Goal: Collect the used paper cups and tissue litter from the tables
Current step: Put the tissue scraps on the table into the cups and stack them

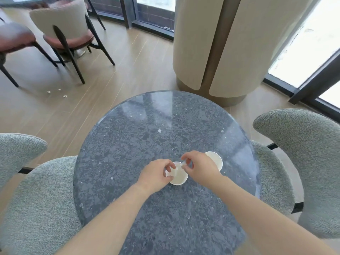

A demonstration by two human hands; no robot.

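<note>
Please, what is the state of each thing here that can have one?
near cup: upright, gripped by left hand.
left hand: curled round near cup.
right hand: pinches tissue bit over near cup.
far cup: upright, not held.
scrap: lies loose on table.
floor scraps: lie loose.

Two paper cups [177, 174] [216, 159], one table [156, 116], four chairs [36, 199] [309, 159] [62, 21] [12, 37] — three scraps [48, 92] [59, 89] [64, 96] on the floor.
</note>
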